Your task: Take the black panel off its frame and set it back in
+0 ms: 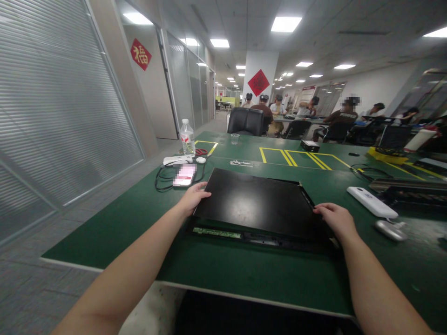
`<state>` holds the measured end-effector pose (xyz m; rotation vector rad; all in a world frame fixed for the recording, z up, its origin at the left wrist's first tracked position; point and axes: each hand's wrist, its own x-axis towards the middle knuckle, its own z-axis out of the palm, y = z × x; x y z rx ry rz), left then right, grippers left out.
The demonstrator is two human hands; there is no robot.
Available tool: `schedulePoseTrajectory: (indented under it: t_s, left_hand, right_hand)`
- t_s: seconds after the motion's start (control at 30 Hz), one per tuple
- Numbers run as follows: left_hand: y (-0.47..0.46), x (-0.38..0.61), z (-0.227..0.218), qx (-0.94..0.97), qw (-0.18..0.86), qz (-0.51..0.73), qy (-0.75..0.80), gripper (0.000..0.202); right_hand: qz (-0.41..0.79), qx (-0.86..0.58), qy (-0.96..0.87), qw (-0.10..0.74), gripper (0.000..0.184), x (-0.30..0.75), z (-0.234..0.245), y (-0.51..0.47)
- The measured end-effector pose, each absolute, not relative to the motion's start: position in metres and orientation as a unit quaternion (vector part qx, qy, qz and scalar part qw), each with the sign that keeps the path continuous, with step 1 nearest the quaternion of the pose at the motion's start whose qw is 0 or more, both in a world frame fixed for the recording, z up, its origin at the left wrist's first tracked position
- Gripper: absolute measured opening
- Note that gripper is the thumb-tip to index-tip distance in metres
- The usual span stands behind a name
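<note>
In the head view, the left hand [194,197] and right hand [335,219] grasp opposite edges of a black LCD panel [258,200] over the table [244,272], seemingly midway: green circuit board [216,232] exposed, panel neither seated in its black frame [265,240] nor clear of it.

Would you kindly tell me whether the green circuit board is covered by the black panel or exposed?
Exposed, at least partly: the green circuit board shows along the near edge of the black panel.

A clear bottle [187,139] stands left of a small cup [235,139] and black chair [240,122].
</note>
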<state>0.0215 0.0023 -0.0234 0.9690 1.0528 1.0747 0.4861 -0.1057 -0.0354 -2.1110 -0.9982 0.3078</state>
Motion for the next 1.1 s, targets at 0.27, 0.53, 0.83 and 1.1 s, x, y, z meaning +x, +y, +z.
schedulePoseTrajectory:
  t_s: [0.27, 0.53, 0.83, 1.1]
  left_hand:
    - [-0.002, 0.025, -0.018, 0.428, 0.608, 0.459, 0.486, 0.060]
    - [-0.001, 0.023, -0.020, 0.474, 0.558, 0.478, 0.486, 0.052]
    - [0.002, 0.017, -0.026, 0.547, 0.467, 0.416, 0.557, 0.043]
    - [0.006, 0.016, -0.034, 0.611, 0.396, 0.385, 0.567, 0.026]
  right_hand:
    - [0.129, -0.832, -0.377, 0.387, 0.026, 0.483, -0.035, -0.105]
    - [0.125, -0.828, -0.387, 0.386, 0.026, 0.488, -0.038, -0.104]
    - [0.133, -0.820, -0.389, 0.399, 0.028, 0.494, -0.045, -0.102]
    - [0.150, -0.820, -0.383, 0.399, 0.028, 0.493, -0.044, -0.103]
